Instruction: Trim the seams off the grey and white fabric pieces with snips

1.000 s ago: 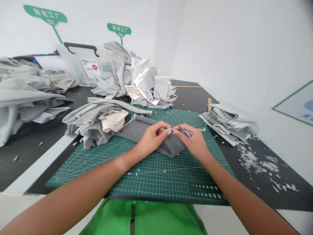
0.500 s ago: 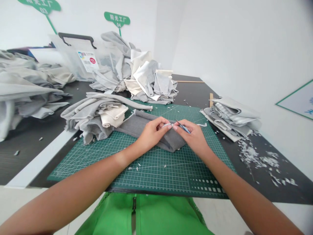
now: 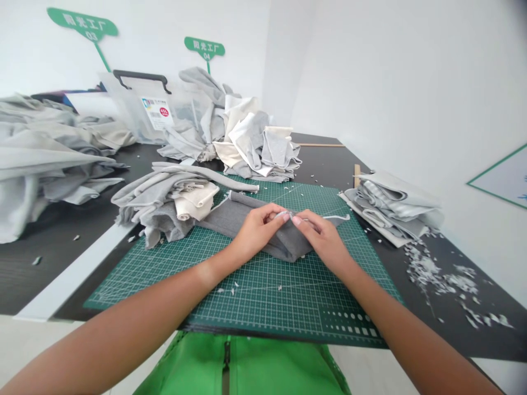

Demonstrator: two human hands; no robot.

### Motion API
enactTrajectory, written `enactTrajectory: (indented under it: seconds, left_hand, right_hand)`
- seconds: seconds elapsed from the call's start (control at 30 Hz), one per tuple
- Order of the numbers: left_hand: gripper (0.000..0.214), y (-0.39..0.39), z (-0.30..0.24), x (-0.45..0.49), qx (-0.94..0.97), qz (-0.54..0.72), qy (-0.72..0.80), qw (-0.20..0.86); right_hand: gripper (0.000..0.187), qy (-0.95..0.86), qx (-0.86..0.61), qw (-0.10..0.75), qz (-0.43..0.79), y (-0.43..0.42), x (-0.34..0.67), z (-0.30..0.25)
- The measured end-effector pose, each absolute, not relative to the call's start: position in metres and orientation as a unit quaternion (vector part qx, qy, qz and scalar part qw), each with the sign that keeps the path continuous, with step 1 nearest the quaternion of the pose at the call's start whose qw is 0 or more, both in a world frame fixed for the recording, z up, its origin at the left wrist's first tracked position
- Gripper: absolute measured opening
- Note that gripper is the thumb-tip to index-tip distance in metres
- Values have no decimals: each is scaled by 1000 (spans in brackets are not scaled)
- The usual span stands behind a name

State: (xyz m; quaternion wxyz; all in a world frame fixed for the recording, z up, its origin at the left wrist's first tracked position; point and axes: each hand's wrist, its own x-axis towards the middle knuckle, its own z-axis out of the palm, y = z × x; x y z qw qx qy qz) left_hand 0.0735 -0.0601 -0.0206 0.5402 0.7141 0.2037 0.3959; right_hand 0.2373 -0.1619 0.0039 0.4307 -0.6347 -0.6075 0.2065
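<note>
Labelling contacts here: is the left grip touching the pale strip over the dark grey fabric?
Touching. The head view shows it: the left grip pinches the pale strip between thumb and forefinger, above the dark grey fabric.

Both bare forearms cross the near edge of the worktop and slant inward, the left forearm from its left side, the right forearm from nearer its right corner. Well in from that edge, the left hand and right hand face each other, each thumb pressed towards its bent forefinger, thumb tips close together.
</note>
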Motion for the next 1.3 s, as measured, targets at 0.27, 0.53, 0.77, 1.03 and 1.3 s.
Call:
enactTrajectory:
  seconds: [0.27,0.53,0.77,1.03,1.3]
  left_hand:
    - [26,-60,-18,74,705,391,207,554]
    - [25,-61,-19,75,701,384,198,567]
    - [28,-60,-23,77,703,380,202,566]
    - [29,-60,-23,76,704,375,205,567]
    - [26,-63,-22,77,693,377,202,580]
  right_hand:
    - [29,-615,-640,413,204,-164,235,6]
    - [29,-617,-639,407,215,-165,235,6]
    - [30,-614,-639,409,216,-167,232,4]
    - [32,-605,-646,415,211,-168,230,3]
    - [36,-603,-644,426,200,-170,228,1]
